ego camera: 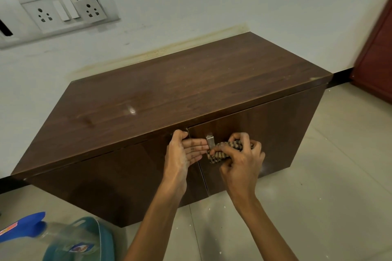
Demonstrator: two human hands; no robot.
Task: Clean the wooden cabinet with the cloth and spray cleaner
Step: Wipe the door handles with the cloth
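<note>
**Cloth at the door handle**

My right hand [239, 161] is curled tight around the bunched striped cloth [222, 151], pressing it to the front of the wooden cabinet [191, 82] just beside the small metal handle [210, 141] on the right door. My left hand [182, 152] lies against the cabinet front, fingers straight with tips near the handle, holding nothing. The spray bottle [27, 225], blue-triggered, sits at my lower left by a teal basket [106, 237], well apart from both hands.
</note>
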